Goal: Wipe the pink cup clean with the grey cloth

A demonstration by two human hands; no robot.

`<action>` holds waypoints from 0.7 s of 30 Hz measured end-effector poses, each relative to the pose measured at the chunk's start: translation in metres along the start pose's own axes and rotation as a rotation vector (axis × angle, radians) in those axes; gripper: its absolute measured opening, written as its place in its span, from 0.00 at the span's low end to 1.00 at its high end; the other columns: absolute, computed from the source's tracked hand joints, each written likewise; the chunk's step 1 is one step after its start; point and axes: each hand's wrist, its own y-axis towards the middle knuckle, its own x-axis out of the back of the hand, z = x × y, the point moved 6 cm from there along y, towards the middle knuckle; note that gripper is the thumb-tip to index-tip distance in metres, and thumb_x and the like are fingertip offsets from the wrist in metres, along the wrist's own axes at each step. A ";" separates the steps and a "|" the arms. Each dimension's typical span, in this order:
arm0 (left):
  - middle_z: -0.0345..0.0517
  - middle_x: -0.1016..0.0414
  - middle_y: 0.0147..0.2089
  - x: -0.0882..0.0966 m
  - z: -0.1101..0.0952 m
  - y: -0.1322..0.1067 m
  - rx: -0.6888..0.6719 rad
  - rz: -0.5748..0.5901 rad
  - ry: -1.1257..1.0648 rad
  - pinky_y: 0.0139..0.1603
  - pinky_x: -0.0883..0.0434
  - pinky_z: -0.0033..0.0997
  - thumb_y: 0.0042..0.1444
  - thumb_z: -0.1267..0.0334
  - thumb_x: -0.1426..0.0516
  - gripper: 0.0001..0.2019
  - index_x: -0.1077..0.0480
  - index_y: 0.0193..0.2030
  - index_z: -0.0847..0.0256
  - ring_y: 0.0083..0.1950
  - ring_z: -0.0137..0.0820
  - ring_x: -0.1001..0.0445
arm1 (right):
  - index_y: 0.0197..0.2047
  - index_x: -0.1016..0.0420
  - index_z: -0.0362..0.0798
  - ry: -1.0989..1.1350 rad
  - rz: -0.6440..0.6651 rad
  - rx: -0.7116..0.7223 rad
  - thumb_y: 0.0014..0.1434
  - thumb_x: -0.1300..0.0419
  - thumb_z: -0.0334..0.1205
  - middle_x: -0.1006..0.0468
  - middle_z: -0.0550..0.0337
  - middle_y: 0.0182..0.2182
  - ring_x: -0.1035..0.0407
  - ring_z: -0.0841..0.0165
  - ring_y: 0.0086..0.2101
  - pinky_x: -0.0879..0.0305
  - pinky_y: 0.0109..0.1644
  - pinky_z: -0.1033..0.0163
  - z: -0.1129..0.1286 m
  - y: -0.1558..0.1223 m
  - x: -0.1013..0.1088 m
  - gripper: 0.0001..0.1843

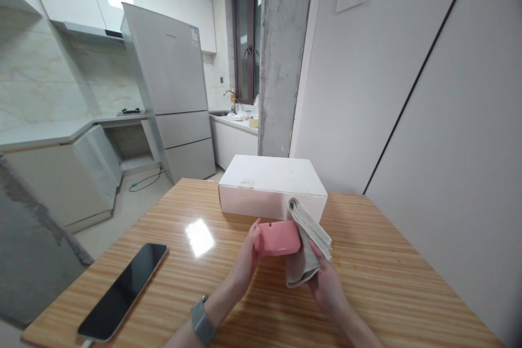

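My left hand (246, 262) grips the left end of a small pink box (277, 237), held just above the wooden table (379, 272). A grey watch sits on that wrist. My right hand (326, 283) holds a folded beige cloth (306, 239) pressed against the right end of the pink box, with the cloth draped over the fingers. Both hands are closed around what they hold.
A white flat cardboard box (272, 182) lies on the table just behind my hands. A dark phone (124, 290) with a cable rests at the table's near left. Beyond are a grey fridge (171, 92), a kitchen counter (49, 131), a concrete pillar (281, 54) and a white wall at right.
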 end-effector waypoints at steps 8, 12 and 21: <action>0.54 0.28 0.59 -0.017 -0.008 -0.012 0.018 0.163 -0.037 0.64 0.42 0.40 0.53 0.55 0.37 0.33 0.39 0.65 0.60 0.62 0.43 0.34 | 0.38 0.18 0.50 0.094 0.016 -0.119 0.43 0.32 0.50 0.14 0.58 0.35 0.24 0.54 0.47 0.29 0.52 0.52 0.021 -0.014 -0.040 0.19; 0.52 0.31 0.62 -0.023 -0.006 -0.014 0.077 0.222 -0.159 0.64 0.41 0.42 0.52 0.52 0.37 0.36 0.42 0.67 0.56 0.63 0.43 0.34 | 0.37 0.19 0.49 0.087 0.056 -0.182 0.41 0.31 0.49 0.14 0.59 0.34 0.27 0.54 0.51 0.30 0.54 0.52 0.017 -0.020 -0.046 0.19; 0.55 0.25 0.53 -0.004 -0.010 -0.006 -0.038 0.018 0.090 0.53 0.31 0.38 0.50 0.57 0.35 0.42 0.48 0.69 0.59 0.53 0.42 0.26 | 0.38 0.18 0.50 0.079 -0.028 -0.172 0.40 0.29 0.48 0.14 0.60 0.33 0.22 0.55 0.44 0.26 0.48 0.55 0.010 -0.014 -0.030 0.20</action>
